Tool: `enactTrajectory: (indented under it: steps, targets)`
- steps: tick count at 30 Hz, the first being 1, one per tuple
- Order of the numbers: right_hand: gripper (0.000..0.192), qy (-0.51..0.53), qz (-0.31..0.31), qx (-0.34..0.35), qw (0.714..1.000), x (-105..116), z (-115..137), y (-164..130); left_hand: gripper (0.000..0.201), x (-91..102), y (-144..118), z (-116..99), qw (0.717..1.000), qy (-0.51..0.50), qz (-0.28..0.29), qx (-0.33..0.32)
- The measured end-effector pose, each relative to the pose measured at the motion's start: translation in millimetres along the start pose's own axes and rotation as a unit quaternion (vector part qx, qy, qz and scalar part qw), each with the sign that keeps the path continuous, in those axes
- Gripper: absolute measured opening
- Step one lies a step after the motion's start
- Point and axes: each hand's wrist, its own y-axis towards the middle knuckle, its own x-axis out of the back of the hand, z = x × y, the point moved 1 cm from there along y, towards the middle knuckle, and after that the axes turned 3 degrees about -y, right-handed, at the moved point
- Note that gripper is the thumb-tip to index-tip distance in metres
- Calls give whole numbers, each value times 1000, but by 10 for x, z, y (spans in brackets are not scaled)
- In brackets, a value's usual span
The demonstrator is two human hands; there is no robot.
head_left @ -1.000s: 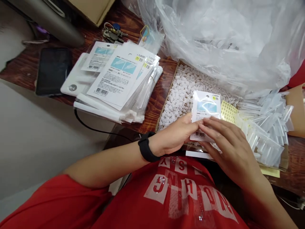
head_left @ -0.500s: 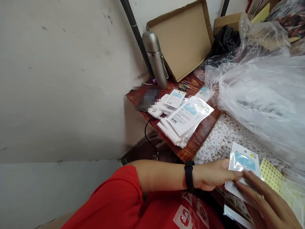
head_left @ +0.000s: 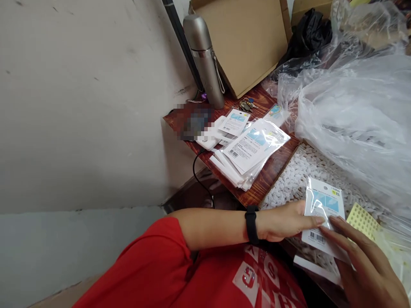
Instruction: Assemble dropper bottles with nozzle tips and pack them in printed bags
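Packet (head_left: pixel 323 216) in my two hands, at the near edge of the tabletop (head_left: pixel 272 171): a clear sleeve with a white printed card inside, barcode at its lower end and a blue panel near the top. My left hand (head_left: pixel 282 222), with a black band on the wrist, pinches the packet's left edge between thumb and fingers. My right hand (head_left: pixel 362 261) lies with its fingers spread flat across the packet's lower right corner, pressing rather than gripping. Whether the sleeve's flap is closed I cannot tell. This one I judge to be in progress, not yet laid aside.

Just beside the packet, to the right, lies a yellow sticker sheet (head_left: pixel 362 222). Beneath and behind both sits a shallow tray of small white pieces (head_left: pixel 305 171), apparently well stocked, so stock remains to be packed.

Farther left on the tabletop, well apart from my hands, rests a stack of finished packets (head_left: pixel 250 154), fanned and several deep: the work done so far, as I judge it.

Beyond stand a bunch of keys (head_left: pixel 246 104), a steel flask (head_left: pixel 205 60), an open cardboard box (head_left: pixel 247 38), and, to the right, a large clear plastic bag (head_left: pixel 356 111).
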Motion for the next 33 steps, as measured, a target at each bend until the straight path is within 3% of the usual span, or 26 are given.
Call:
enactTrajectory:
  steps: [5,8,10,13,16,21,25,27,30,33]
  targets:
    - [41,42,10,-109,993,108,141,42,59,-43,-118,-75,999,-7,2,33]
    - [52,97,14,-191,977,206,200,-34,54,-30,-176,-191,999,9,-39,15]
    - [59,175,-6,-282,943,231,235,-107,49,-46,-186,-242,999,29,-43,9]
    - [58,336,-24,-373,864,184,289,-178,40,-102,-172,-245,998,57,-6,26]
    - [58,419,-39,-398,815,119,314,-185,41,-128,-155,-213,996,85,-3,32]
    - [66,450,-49,-407,794,113,306,-177,60,-138,-174,-177,988,122,22,87]
    - [38,423,-77,-446,785,165,273,-204,77,-170,-179,-157,981,151,2,118]
    - [27,412,-63,-482,771,181,249,-232,91,-177,-174,-146,980,163,-17,113]
    - [27,429,-24,-520,738,195,214,-273,106,-173,-179,-147,978,189,-32,88]
    - [25,469,-8,-506,724,210,190,-287,95,-181,-199,-189,968,243,-35,51]
